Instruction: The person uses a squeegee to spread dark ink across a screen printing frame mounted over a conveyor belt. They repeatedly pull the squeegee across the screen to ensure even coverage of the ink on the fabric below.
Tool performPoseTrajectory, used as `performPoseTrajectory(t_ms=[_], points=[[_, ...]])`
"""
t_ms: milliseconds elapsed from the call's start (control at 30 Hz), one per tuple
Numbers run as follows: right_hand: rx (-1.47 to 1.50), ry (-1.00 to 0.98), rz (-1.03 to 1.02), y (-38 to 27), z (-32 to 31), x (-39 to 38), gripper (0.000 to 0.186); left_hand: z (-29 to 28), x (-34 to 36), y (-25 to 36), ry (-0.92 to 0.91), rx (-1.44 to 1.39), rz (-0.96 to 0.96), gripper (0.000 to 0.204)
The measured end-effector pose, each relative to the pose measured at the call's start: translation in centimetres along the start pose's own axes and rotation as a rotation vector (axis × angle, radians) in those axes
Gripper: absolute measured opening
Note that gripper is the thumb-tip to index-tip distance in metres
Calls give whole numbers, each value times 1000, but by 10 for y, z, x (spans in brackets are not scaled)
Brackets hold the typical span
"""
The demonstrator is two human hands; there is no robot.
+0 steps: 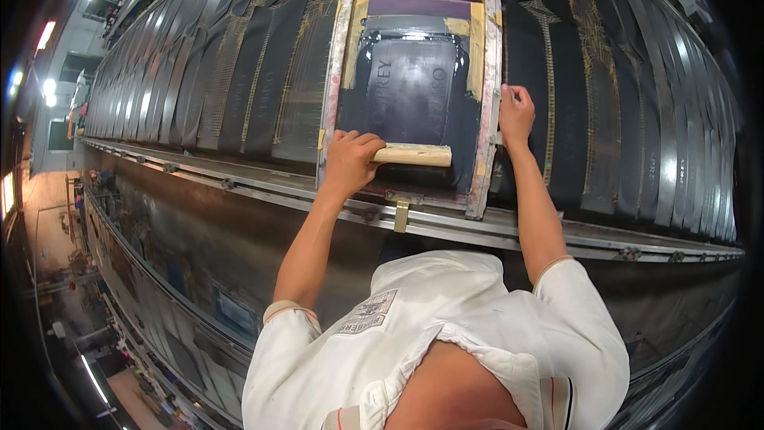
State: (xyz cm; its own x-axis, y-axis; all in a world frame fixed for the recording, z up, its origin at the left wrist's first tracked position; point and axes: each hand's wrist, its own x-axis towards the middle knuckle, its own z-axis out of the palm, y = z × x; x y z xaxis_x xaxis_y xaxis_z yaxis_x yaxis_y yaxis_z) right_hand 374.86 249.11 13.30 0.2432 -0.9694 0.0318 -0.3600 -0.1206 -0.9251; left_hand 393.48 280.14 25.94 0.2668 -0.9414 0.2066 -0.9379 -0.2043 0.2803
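Note:
A screen-printing frame with a pale, stained rim lies over the dark fabric pieces on the long table. Dark, glossy ink coats its mesh, and faint lettering shows in the middle. Near the frame's front end lies a squeegee with a pale wooden handle. My left hand is closed around the left end of that handle, by the frame's left rim. My right hand has its fingers curled in at the frame's right rim and appears to grip it; its fingertips are partly hidden.
Rows of dark fabric strips with yellowish marks cover the table left and right of the frame. A metal rail runs along the near edge, with a brass-coloured bracket by the frame. Another long table stands at lower left.

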Motion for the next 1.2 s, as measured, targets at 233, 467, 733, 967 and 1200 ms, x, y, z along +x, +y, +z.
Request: performPoseTrajectory(t_ms=[233,467,733,967,1200], points=[[-5,41,18,-22,17,-8,22,1,-57,-13,48,37,154,42],[-247,83,65,-23,23,-10,30,16,-56,-27,-41,-1,154,48],[-249,-85,261,-34,6,-15,37,37,67,-89,5,36,160,49],[-257,-14,79,-27,-43,-85,35,41,173,-136,43,-22,176,28],[-477,10,-102,14,-121,-198,19,47,202,-146,2,14,168,22]])
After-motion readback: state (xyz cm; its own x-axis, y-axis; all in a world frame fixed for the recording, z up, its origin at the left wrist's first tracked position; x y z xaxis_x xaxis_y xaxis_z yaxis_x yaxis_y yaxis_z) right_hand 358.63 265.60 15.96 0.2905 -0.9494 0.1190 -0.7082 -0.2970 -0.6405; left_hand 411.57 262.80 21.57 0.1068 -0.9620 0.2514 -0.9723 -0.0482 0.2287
